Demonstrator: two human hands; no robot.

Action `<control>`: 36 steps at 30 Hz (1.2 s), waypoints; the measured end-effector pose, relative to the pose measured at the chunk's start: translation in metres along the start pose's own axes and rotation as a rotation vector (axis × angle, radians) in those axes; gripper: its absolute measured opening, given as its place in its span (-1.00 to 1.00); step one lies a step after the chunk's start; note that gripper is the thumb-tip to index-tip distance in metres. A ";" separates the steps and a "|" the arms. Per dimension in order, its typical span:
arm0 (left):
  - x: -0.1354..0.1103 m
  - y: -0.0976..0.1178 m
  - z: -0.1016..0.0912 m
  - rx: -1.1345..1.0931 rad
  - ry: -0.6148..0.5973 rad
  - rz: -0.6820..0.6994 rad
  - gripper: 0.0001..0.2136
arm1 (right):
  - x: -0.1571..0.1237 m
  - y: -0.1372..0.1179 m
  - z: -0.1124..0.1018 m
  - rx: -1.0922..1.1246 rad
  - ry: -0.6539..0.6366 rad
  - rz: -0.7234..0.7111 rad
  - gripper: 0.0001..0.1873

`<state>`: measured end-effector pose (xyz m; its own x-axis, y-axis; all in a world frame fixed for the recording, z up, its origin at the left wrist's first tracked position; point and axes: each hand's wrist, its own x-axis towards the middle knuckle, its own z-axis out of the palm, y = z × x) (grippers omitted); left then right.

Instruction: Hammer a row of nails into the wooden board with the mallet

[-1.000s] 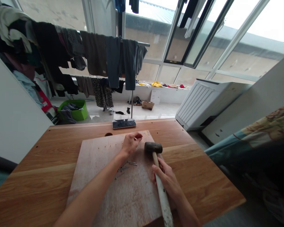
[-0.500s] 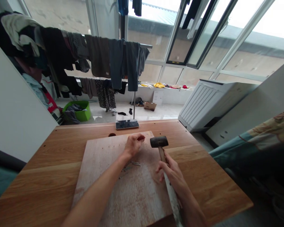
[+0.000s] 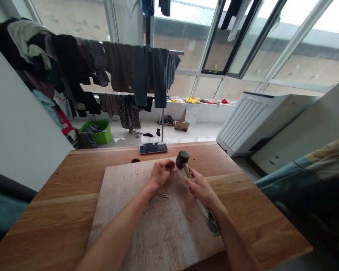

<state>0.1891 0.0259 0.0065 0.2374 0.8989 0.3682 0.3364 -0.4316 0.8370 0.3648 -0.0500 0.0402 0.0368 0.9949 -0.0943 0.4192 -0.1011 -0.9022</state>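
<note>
My left hand [image 3: 161, 174] is closed in a pinch near the far right corner of a worn wooden board [image 3: 169, 233]. Its fingers hide most of a small thing that looks like a nail. In my right hand [image 3: 202, 186] is a hammer [image 3: 183, 159] with a dark, round-faced head and a pale, worn handle. The hammer head is just right of the left fingertips, above the board. Several loose nails [image 3: 164, 195] lie on the board beside my left forearm. A row of small dark dots [image 3: 138, 174] runs along the board's far side.
A wooden table [image 3: 53, 203] bears the board. At its far edge lies a phone [image 3: 153, 148], with a small round brown thing [image 3: 135, 160] nearer. Beyond are a clothes rack [image 3: 175, 52], a green basket [image 3: 104, 136] and a white ribbed unit [image 3: 237, 120].
The hammer has swung left and its head has turned, coming closer to my left fingertips. My right hand has moved up with it. The left hand keeps its place on the board.
</note>
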 end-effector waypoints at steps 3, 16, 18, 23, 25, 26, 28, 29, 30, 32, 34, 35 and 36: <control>0.000 0.001 0.000 0.014 -0.001 0.001 -0.79 | 0.004 -0.003 -0.005 0.135 -0.124 0.089 -0.48; 0.000 0.003 -0.001 0.036 -0.010 -0.041 -0.93 | -0.005 -0.008 0.009 0.406 -0.085 0.086 -0.55; 0.001 0.001 0.000 0.045 0.004 -0.027 -0.93 | -0.008 -0.011 0.011 0.431 -0.065 0.054 -0.49; 0.001 -0.003 0.000 0.106 0.017 0.016 -0.95 | -0.012 -0.013 0.012 0.504 -0.061 0.012 -0.40; 0.001 -0.003 -0.001 0.115 0.009 0.012 -0.95 | -0.013 -0.013 0.012 0.511 -0.077 -0.004 -0.40; 0.001 -0.003 -0.001 0.117 0.004 0.008 -0.95 | -0.014 -0.013 0.013 0.507 -0.078 -0.013 -0.38; 0.001 -0.003 -0.001 0.118 -0.001 0.004 -0.95 | -0.015 -0.013 0.013 0.493 -0.074 -0.025 -0.37; 0.001 -0.003 -0.001 0.115 0.001 0.003 -0.95 | -0.016 -0.014 0.014 0.486 -0.078 -0.026 -0.37; 0.001 -0.004 -0.001 0.111 0.004 0.001 -0.95 | -0.017 -0.014 0.014 0.481 -0.083 -0.023 -0.37; 0.001 -0.004 0.000 0.100 0.010 -0.002 -0.96 | -0.019 -0.016 0.015 0.485 -0.091 -0.014 -0.37; 0.001 -0.004 0.000 0.094 0.013 -0.005 -0.96 | -0.020 -0.017 0.015 0.500 -0.085 -0.008 -0.37; 0.001 -0.004 0.000 0.094 0.018 -0.009 -0.96 | -0.020 -0.018 0.015 0.505 -0.079 -0.007 -0.36; 0.001 -0.004 0.000 0.095 0.023 -0.013 -0.96 | -0.021 -0.018 0.016 0.507 -0.074 -0.008 -0.36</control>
<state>0.1884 0.0282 0.0033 0.2118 0.9055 0.3676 0.4242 -0.4240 0.8001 0.3420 -0.0689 0.0520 -0.0369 0.9944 -0.0992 -0.0746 -0.1017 -0.9920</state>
